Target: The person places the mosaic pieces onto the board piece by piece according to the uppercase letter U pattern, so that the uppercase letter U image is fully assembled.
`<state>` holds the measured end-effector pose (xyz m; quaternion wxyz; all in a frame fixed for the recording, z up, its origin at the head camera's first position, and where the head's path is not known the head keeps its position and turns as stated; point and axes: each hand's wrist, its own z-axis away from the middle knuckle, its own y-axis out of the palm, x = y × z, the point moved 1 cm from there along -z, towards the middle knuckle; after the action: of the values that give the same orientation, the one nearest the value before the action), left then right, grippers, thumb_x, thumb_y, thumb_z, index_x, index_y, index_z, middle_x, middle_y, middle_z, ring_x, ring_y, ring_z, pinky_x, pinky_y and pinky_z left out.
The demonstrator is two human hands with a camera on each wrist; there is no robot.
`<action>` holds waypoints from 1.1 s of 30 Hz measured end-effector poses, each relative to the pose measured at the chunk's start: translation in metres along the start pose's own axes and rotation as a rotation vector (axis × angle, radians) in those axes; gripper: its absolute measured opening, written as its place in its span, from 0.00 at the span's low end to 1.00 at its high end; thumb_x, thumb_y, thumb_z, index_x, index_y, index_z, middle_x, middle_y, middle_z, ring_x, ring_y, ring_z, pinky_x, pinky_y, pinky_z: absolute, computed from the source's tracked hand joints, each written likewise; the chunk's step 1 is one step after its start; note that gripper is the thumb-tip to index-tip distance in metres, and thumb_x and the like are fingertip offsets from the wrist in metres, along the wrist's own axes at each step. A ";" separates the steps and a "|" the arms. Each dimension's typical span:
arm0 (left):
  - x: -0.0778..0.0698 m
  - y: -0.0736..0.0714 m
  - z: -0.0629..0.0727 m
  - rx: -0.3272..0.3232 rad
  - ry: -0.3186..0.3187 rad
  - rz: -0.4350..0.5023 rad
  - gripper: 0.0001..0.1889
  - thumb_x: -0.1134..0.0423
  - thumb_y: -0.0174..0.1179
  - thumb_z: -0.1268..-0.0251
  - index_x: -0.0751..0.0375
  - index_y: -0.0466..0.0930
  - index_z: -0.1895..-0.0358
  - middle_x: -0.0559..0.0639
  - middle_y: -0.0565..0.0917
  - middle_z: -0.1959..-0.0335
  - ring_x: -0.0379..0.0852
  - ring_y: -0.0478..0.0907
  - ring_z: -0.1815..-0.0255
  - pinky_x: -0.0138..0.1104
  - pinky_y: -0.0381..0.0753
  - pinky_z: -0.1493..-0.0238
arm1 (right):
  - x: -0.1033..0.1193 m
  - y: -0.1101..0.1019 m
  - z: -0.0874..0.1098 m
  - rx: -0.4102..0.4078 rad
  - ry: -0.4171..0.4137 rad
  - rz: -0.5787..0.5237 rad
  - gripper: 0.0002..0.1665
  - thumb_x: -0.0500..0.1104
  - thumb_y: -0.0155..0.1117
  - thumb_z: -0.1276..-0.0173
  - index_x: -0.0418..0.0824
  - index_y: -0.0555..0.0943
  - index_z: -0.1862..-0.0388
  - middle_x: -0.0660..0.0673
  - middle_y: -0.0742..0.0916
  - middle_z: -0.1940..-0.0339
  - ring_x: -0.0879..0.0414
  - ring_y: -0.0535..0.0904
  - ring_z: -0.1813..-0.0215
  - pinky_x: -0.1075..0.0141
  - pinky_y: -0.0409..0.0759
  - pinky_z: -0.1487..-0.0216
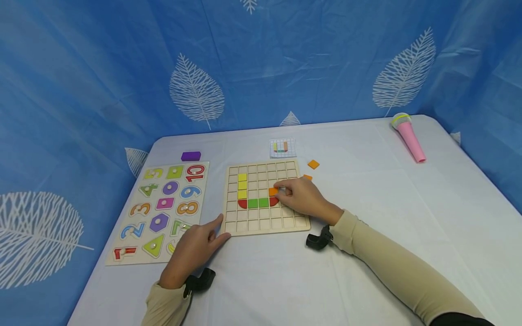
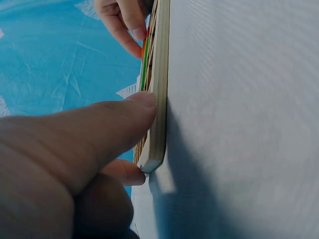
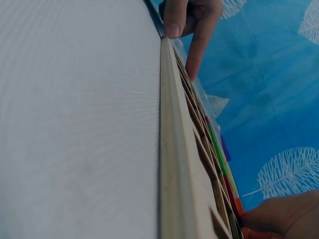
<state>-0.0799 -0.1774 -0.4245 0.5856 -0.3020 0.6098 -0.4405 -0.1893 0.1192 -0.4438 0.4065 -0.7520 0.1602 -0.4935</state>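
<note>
A wooden grid board (image 1: 267, 226) lies on the table, with a column of yellow square tiles (image 1: 242, 185), green square tiles (image 1: 258, 203) and two red rounded-corner tiles (image 1: 242, 203) in its cells. Above the right red tile, my right hand (image 1: 302, 195) pinches an orange square tile (image 1: 273, 192) at the grid between thumb and forefinger. My left hand (image 1: 195, 246) holds the board's near left corner, thumb (image 2: 142, 102) against the front edge and forefinger along the left side. Beyond the board lies a pattern card (image 1: 282, 148) showing a similar coloured U shape.
Loose orange tiles (image 1: 313, 164) lie right of the board, one partly behind my right hand. A number-and-shape puzzle board (image 1: 136, 226) lies at left, below a purple block (image 1: 190, 156). A pink microphone (image 1: 412, 140) rests at far right. Blue leaf-patterned cloth (image 1: 293, 68) hangs behind.
</note>
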 end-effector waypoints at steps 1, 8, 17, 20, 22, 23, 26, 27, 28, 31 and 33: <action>0.000 0.000 0.000 0.000 0.000 -0.001 0.34 0.51 0.70 0.34 0.61 0.74 0.28 0.42 0.65 0.87 0.39 0.63 0.87 0.30 0.60 0.82 | 0.000 0.000 0.000 -0.002 0.000 0.001 0.17 0.46 0.69 0.31 0.43 0.88 0.45 0.56 0.74 0.86 0.62 0.65 0.84 0.66 0.62 0.77; -0.001 -0.001 0.000 0.005 -0.003 -0.002 0.34 0.51 0.70 0.34 0.61 0.74 0.28 0.42 0.65 0.87 0.39 0.63 0.87 0.30 0.60 0.82 | 0.001 -0.001 0.000 -0.010 0.004 0.009 0.16 0.45 0.67 0.30 0.43 0.89 0.46 0.56 0.73 0.87 0.62 0.65 0.84 0.67 0.61 0.77; -0.002 -0.002 0.000 0.008 -0.009 -0.010 0.34 0.50 0.70 0.34 0.60 0.74 0.28 0.43 0.65 0.87 0.39 0.63 0.86 0.31 0.60 0.82 | -0.001 -0.001 0.002 -0.038 -0.003 -0.040 0.15 0.44 0.66 0.29 0.43 0.89 0.46 0.57 0.72 0.89 0.62 0.64 0.85 0.64 0.62 0.78; -0.003 -0.002 0.000 0.008 -0.010 -0.010 0.34 0.50 0.70 0.34 0.60 0.74 0.28 0.43 0.65 0.87 0.39 0.63 0.86 0.31 0.60 0.82 | -0.004 -0.001 0.004 -0.074 -0.024 -0.075 0.14 0.43 0.67 0.29 0.43 0.89 0.47 0.58 0.73 0.89 0.62 0.65 0.85 0.61 0.69 0.65; -0.003 -0.002 0.000 0.009 -0.009 -0.009 0.34 0.50 0.70 0.34 0.60 0.74 0.28 0.43 0.65 0.87 0.39 0.63 0.86 0.31 0.60 0.82 | -0.007 -0.003 0.006 -0.104 -0.038 -0.103 0.13 0.43 0.68 0.29 0.43 0.89 0.48 0.58 0.73 0.89 0.62 0.66 0.85 0.60 0.69 0.63; -0.003 -0.002 0.000 0.010 -0.009 -0.009 0.34 0.50 0.70 0.34 0.60 0.74 0.28 0.43 0.65 0.87 0.39 0.63 0.86 0.31 0.60 0.82 | -0.009 -0.004 0.007 -0.123 -0.041 -0.109 0.13 0.42 0.68 0.29 0.43 0.90 0.49 0.58 0.73 0.89 0.62 0.66 0.85 0.60 0.69 0.62; -0.003 -0.002 0.000 0.010 -0.007 -0.009 0.34 0.50 0.70 0.34 0.60 0.74 0.28 0.43 0.65 0.87 0.39 0.63 0.86 0.31 0.60 0.82 | -0.014 -0.010 0.012 -0.178 -0.044 -0.130 0.12 0.42 0.70 0.30 0.42 0.90 0.50 0.57 0.73 0.88 0.61 0.65 0.84 0.63 0.66 0.73; -0.003 -0.002 0.000 0.011 -0.008 -0.009 0.34 0.50 0.70 0.34 0.60 0.74 0.28 0.43 0.65 0.87 0.39 0.63 0.86 0.31 0.60 0.82 | -0.015 -0.012 0.013 -0.195 -0.037 -0.134 0.11 0.42 0.70 0.30 0.42 0.90 0.50 0.56 0.72 0.88 0.61 0.64 0.84 0.64 0.64 0.76; -0.003 -0.002 0.000 0.010 -0.008 -0.009 0.34 0.50 0.70 0.34 0.60 0.74 0.28 0.43 0.65 0.87 0.39 0.63 0.87 0.31 0.60 0.82 | -0.017 -0.014 0.015 -0.211 -0.031 -0.131 0.11 0.42 0.70 0.30 0.42 0.90 0.51 0.56 0.72 0.87 0.61 0.64 0.84 0.65 0.63 0.77; -0.003 -0.002 0.000 0.008 -0.007 -0.010 0.34 0.50 0.70 0.34 0.60 0.74 0.28 0.43 0.66 0.87 0.39 0.63 0.86 0.31 0.60 0.82 | -0.025 -0.020 0.019 -0.244 -0.007 -0.116 0.12 0.42 0.70 0.30 0.42 0.90 0.50 0.55 0.72 0.86 0.60 0.65 0.83 0.65 0.62 0.77; -0.003 -0.002 0.000 0.007 -0.007 -0.011 0.34 0.50 0.70 0.34 0.60 0.74 0.28 0.43 0.66 0.87 0.39 0.63 0.86 0.31 0.60 0.82 | -0.030 -0.024 0.023 -0.256 0.010 -0.096 0.12 0.42 0.70 0.30 0.42 0.90 0.50 0.54 0.72 0.86 0.59 0.65 0.83 0.65 0.63 0.76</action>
<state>-0.0795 -0.1756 -0.4213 0.5864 -0.3049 0.6043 -0.4450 -0.1873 0.1638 -0.4480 0.2824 -0.8021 0.1877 -0.4916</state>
